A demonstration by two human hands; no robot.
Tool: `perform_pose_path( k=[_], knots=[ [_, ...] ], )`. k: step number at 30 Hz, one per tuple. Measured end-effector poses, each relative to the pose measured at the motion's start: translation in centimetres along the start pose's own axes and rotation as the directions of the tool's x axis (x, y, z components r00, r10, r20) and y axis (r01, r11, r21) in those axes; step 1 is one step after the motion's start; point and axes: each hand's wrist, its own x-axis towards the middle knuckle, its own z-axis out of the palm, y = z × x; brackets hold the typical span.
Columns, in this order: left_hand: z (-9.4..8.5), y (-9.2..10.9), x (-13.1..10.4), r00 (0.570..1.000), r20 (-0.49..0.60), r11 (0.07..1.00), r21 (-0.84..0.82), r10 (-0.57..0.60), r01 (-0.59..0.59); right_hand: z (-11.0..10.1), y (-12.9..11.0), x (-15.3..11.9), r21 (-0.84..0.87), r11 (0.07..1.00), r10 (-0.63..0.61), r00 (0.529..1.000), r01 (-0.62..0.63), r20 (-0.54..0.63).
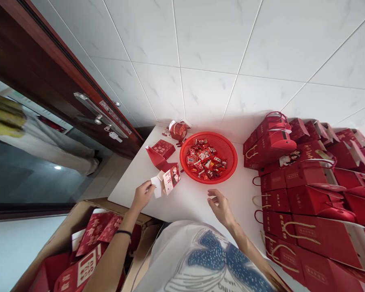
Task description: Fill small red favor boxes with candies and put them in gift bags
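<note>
A: Far L, what's there?

B: Brown cardboard carton point(67, 225) w/ red printed paper boxes point(93, 235) inside, beside the L forearm, prob. for easy reach.

A: And the L hand point(143, 194)?

B: Thumb + fingertips closed on the white flap of a red-and-white printed paper box point(172, 178). Gripping only the edge prob. leaves the box's mouth unblocked. Box is tilted, over the white tabletop point(182, 205), near the basket's L side.

A: Which basket?

B: Round red plastic one, i.e. the red mesh basket point(230, 156), w/ red-wrapped sweets point(205, 156) heaped in it. Approx. centred, prob. so either hand can get there.

A: R hand point(219, 205)?

B: Just in front of the basket, fingers half curled, thumb apart, nothing visible in them.

A: Far R?

B: Red paper gift boxes w/ cord handles point(305, 200), packed in rows, prob. to save space.
</note>
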Motion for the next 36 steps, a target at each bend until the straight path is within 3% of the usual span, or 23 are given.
perform_pose_path(
  k=[3,5,10,12,14,18,20,24,27,29,32,34,36],
  knots=[
    [-0.9,3.3,-0.2,0.988,0.108,0.994,-0.027,0.11,-0.107,0.3,-0.9,0.4,0.013,0.999,-0.039,0.999,0.039,0.025],
    [-0.7,5.9,-0.2,0.947,0.252,0.98,-0.057,0.2,-0.192,0.5,-1.7,0.9,0.024,0.998,-0.06,0.997,0.059,0.052],
    [1.7,11.3,-0.6,0.745,0.556,0.923,-0.12,0.368,-0.367,0.4,-2.4,1.8,0.085,0.994,-0.082,0.97,0.064,0.228],
    [2.9,12.4,-0.9,0.656,0.62,0.891,-0.174,0.43,-0.419,0.3,-1.9,1.7,0.079,0.995,-0.082,0.969,0.066,0.233],
    [4.3,12.7,-1.1,0.606,0.645,0.87,-0.21,0.467,-0.447,0.2,-0.9,1.4,0.067,0.994,-0.101,0.976,0.089,0.193],
    [7.3,11.0,-1.0,0.606,0.655,0.881,-0.222,0.452,-0.417,0.4,1.1,0.4,0.029,0.999,-0.043,0.991,0.04,0.128],
    [8.8,9.8,-0.7,0.651,0.628,0.898,-0.21,0.426,-0.385,0.8,1.9,0.2,-0.035,0.998,0.061,0.994,-0.058,0.095],
    [10.7,8.4,-0.1,0.793,0.456,0.915,-0.21,0.404,-0.345,1.2,2.6,0.7,-0.147,0.97,0.193,0.981,-0.193,-0.016],
    [11.0,8.4,0.3,0.832,0.365,0.908,-0.208,0.417,-0.364,1.0,2.4,1.2,-0.183,0.965,0.184,0.982,-0.188,-0.041],
    [10.8,8.7,0.4,0.823,0.382,0.907,-0.217,0.42,-0.362,0.8,2.0,1.3,-0.186,0.973,0.134,0.991,-0.135,-0.016],
    [10.4,9.3,0.6,0.745,0.497,0.895,-0.27,0.445,-0.354,0.3,1.5,1.0,-0.139,0.988,0.073,0.997,-0.067,0.04],
    [10.2,9.7,0.9,0.693,0.548,0.883,-0.305,0.469,-0.356,-0.1,1.2,0.8,-0.119,0.991,0.056,0.998,-0.054,0.014],
    [9.8,10.2,1.2,0.683,0.543,0.872,-0.335,0.488,-0.356,-0.9,1.1,1.2,-0.103,0.994,0.044,0.998,-0.049,-0.052]
  ],
)
